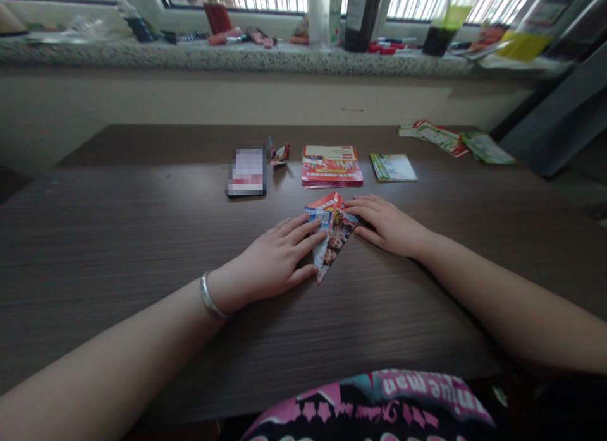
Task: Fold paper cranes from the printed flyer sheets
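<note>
On the brown table lies a printed sheet of paper [337, 229], folded into a kite shape with its long point toward me. My left hand [279, 254] rests flat on its left side, fingers spread over the blue printed flap. At the paper's right corner, my right hand [386, 223] lies with fingers stretched out, the tips touching the edge. Neither hand grips the paper. Just beyond it sits a stack of red printed flyers [332, 167]. A small folded paper figure [279, 154] stands left of the stack.
A phone-like device [247, 171] with a blurred screen lies left of the paper figure. Green-and-white cards [393, 167] are right of the stack, with more leaflets [441, 139] at the back right. Bottles and pens crowd the stone windowsill [265, 57] beyond the table [142, 251].
</note>
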`<state>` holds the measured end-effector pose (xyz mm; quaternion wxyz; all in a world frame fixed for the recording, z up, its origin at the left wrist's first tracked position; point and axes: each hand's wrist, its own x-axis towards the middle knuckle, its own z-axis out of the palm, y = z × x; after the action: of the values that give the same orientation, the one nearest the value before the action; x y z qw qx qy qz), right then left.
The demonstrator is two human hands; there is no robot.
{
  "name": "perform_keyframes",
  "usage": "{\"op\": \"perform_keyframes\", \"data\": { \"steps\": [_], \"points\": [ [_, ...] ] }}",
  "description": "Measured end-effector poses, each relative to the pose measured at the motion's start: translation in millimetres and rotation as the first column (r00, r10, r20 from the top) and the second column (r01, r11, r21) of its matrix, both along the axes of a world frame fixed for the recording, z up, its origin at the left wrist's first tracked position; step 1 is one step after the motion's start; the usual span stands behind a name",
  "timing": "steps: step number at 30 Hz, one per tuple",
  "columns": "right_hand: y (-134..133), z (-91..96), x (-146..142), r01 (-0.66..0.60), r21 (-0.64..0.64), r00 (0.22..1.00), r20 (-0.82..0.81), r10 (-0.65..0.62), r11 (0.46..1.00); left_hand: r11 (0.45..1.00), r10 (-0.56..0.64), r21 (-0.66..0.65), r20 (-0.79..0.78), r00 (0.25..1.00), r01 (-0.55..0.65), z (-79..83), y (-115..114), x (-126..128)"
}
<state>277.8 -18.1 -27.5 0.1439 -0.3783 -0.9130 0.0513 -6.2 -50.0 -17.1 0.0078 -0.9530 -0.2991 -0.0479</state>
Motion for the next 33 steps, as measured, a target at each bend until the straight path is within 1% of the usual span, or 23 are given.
{"op": "perform_keyframes", "data": {
  "steps": [2,6,12,14,19,22,26,30,33],
  "points": [
    [-1,1.1,0,-0.001,-0.024,0.999,-0.038,0.0,1.0,1.0,0.004,-0.011,0.002,1.0,-0.004,1.4,0,0],
    [-3,3.4,1,-0.006,-0.06,0.984,-0.176,-0.005,0.998,1.0,-0.003,0.002,-0.011,1.0,0.003,2.3,0,0],
    [0,1.6,5,-0.089,-0.091,0.949,-0.31,0.056,0.992,0.999,0.001,0.054,-0.045,0.999,0.002,3.3,-2,0],
    [0,1.3,5,-0.096,-0.09,0.952,-0.298,0.065,0.991,0.998,0.002,0.066,-0.051,0.999,0.001,4.8,-2,1],
    [-1,4.3,1,-0.072,-0.087,0.979,-0.196,0.053,0.994,0.999,-0.009,0.054,-0.034,0.999,0.011,8.4,1,1],
    [-1,5.2,1,-0.064,-0.07,0.985,-0.165,0.052,0.995,0.997,-0.039,0.067,-0.006,0.999,0.039,8.8,4,1],
    [-2,3.4,1,-0.138,-0.017,0.985,-0.109,0.135,0.99,0.995,-0.07,0.072,0.055,0.996,0.066,7.9,7,1],
    [-4,0.4,0,-0.202,0.0,0.976,-0.084,0.201,0.979,0.995,0.021,0.098,0.118,0.993,-0.033,6.1,10,0],
    [-6,-0.2,-1,-0.231,-0.017,0.97,-0.087,0.229,0.973,0.994,0.081,0.067,0.125,0.989,-0.09,3.4,13,-2]
  ]
}}
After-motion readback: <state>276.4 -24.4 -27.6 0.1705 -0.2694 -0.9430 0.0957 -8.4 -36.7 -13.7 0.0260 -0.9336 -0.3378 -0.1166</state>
